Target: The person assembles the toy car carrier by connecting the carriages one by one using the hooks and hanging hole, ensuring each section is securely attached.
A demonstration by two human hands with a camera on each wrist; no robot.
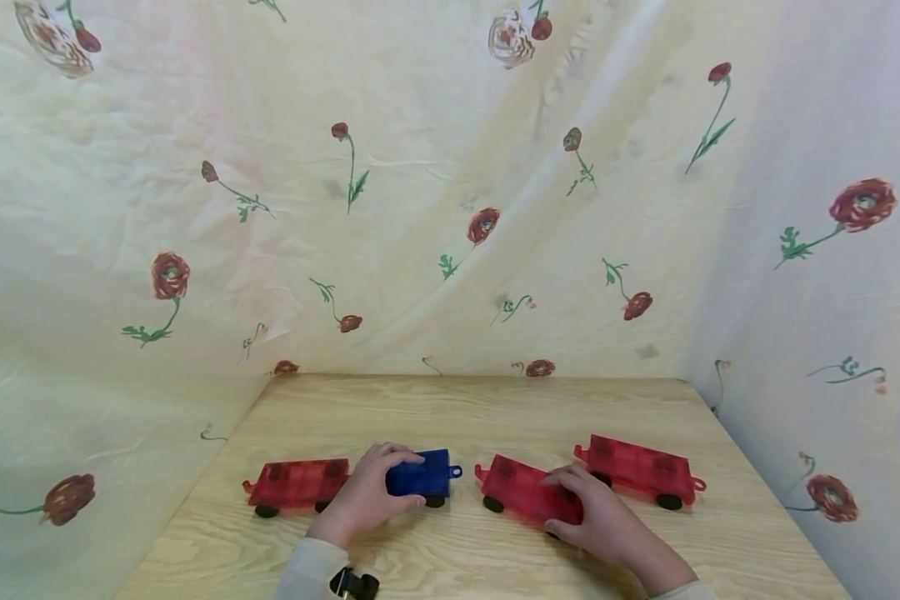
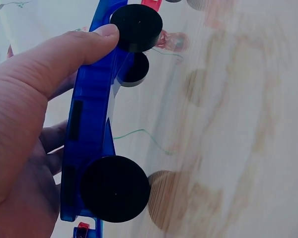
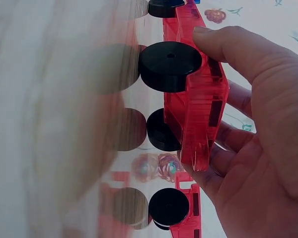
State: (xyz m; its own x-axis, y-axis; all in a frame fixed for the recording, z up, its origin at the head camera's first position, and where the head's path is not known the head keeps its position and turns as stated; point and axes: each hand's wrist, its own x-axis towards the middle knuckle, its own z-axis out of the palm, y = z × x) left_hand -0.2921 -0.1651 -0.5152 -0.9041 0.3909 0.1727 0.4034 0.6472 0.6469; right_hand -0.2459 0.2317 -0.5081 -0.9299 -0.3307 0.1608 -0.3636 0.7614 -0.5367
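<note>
My left hand [image 1: 371, 492] grips a blue toy train car [image 1: 427, 473] by its sides, thumb in front and fingers behind. A loop sticks out of the blue car's right end. In the left wrist view, black wheels [image 2: 115, 189] show under its blue body. To the right, my right hand [image 1: 596, 510] pinches the rear part of a red train car [image 1: 521, 487], which sits at a slant on the table. That car's hook [image 1: 480, 472] faces the blue loop, with a small gap between them. The right wrist view shows my thumb [image 3: 223, 42] against the red side.
Another red train car [image 1: 296, 483] stands at the left, its right end close by my left hand. Behind my right hand stands a further red car [image 1: 641, 471]. All are on a wood-grain table [image 1: 465, 408], with flowered cloth [image 1: 420, 208] hanging around it. A black strap [image 1: 354, 583] is at my left wrist.
</note>
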